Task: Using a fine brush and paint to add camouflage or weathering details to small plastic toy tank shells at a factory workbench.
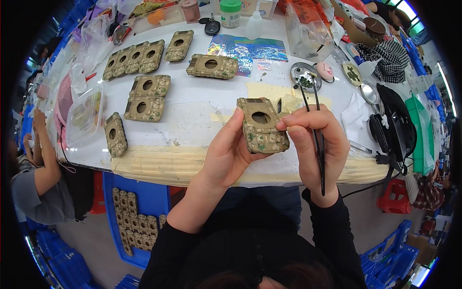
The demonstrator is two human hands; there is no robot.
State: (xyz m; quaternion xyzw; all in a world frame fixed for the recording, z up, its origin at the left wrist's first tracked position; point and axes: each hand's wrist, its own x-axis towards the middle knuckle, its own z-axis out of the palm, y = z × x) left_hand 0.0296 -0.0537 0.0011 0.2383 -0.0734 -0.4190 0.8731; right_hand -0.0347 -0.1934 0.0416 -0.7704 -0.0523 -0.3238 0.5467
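My left hand (226, 147) grips a camouflage-patterned toy tank hull (263, 132) with a round hole in its top, held tilted above the table's front edge. My right hand (320, 144) has black tweezers (317, 139) tucked in it, their tips pointing away from me. Its thumb and forefinger meet at the hull's right side; anything pinched there is too small to make out. Beyond the tweezer tips lies a round metal dish (296, 72) with small dark green bits. Several like hulls stand on the table, among them a single one (212, 66) and a joined-up pair (147, 98).
A blue tray (137, 257) full of hulls sits low at left. Masking tape (159, 161) covers the table's front edge. At the back are a green-lidded jar (230, 13), a car key (211, 25) and iridescent film (260, 48). A black bag (397, 115) lies right. Another person's arm (43, 144) is at left.
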